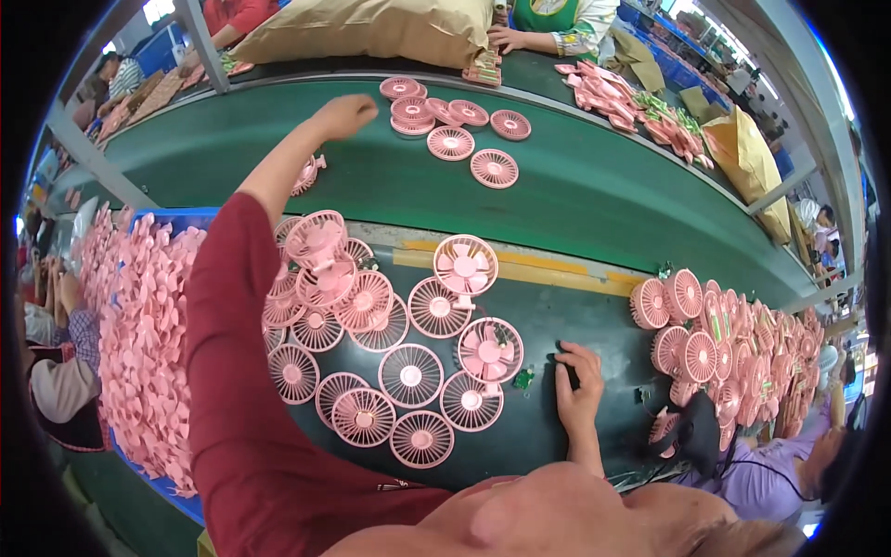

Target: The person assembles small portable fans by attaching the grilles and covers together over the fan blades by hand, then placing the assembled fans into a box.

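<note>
My left arm in a dark red sleeve stretches over the green conveyor belt (390,209). At its end my left hand (349,115) has its fingers curled together; whatever they hold, if anything, is hidden. Just right of it lies a group of pink round fan grilles (451,142). My right hand (581,385) rests on the dark worktop with thumb and fingers apart and nothing between them. Left of it are a small green circuit board (524,378) and a pink fan with visible blades (489,350). Several loose grilles (410,375) spread over the worktop between my arms.
A blue bin (176,215) heaped with pink fan blades stands at the left. Stacked pink fans (698,356) crowd the right side. Across the belt are a large brown sack (371,35), pink parts (603,93) and a person in a green apron (548,17). Other people sit at both sides.
</note>
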Motion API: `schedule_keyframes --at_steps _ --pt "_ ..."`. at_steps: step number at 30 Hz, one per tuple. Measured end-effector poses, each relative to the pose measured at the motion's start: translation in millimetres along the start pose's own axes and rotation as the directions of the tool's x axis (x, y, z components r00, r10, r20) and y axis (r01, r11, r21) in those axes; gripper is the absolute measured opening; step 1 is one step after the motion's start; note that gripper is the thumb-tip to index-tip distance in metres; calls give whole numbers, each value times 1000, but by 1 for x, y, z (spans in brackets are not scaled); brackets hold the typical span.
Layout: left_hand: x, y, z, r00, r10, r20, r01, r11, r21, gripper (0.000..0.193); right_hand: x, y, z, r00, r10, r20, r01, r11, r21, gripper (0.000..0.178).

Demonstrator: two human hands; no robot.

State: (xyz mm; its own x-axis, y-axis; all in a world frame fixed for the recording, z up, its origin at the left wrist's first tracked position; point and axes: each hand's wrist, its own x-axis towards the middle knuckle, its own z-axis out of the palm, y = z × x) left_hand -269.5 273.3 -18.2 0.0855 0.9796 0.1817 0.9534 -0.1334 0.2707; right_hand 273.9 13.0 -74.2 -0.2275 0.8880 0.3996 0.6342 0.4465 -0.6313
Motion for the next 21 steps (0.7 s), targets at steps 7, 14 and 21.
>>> schedule_keyframes --at_steps 7,14,21 --pt "124 -80 74 983 -45 -181 124 881 457 55 5 -6 6 1000 29 10 -30 996 81 18" --pt "148 21 148 1000 17 -22 -26 865 -501 39 7 4 -5 997 76 22 -75 997 -25 18" --pt "78 68 120 933 305 194 -94 723 -684 16 7 1 0 999 40 23 -40 999 3 18"
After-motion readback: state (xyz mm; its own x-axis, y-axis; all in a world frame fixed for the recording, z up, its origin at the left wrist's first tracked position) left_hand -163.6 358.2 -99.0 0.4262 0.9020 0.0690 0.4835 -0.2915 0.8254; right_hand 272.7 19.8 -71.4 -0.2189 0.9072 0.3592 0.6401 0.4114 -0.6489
